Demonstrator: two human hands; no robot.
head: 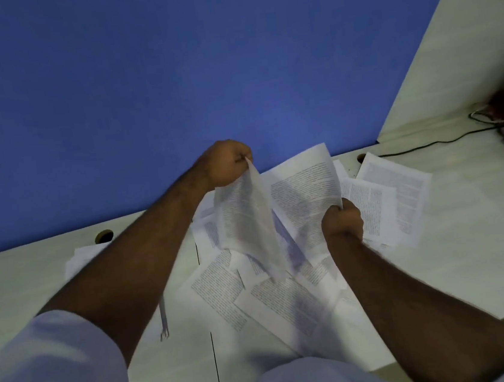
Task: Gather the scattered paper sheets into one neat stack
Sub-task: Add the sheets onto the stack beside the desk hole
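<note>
Two sheets aloft, the rest loose on the desk

Left hand point(228, 162) is raised before the blue partition point(137, 78), fingers curled tight on the top corner of a hanging sheet point(244, 220). That sheet droops straight down, long axis near vertical, its lower edge trailing over the scattered sheets point(272, 301) on the desk point(472, 260). Right hand point(342, 221) sits lower and nearer the body, fist closed on the near right edge of an upright sheet point(304, 191) that leans away toward the partition.

Governing relation: the two held sheets stand side by side, the hanging one just left of the upright one, edges near but not aligned. In my judgement the next move calls for bringing the left sheet across to the right-hand one. For the loose pages near the right edge point(398, 193), the right hand is the nearer.

Obscured: the left forearm covers part of a further sheet point(82, 257) at the left. Overlap prevents a count of the pile. Print is blurred and unreadable. A dark cable point(427, 145) and an indistinct object lie at the far right.
</note>
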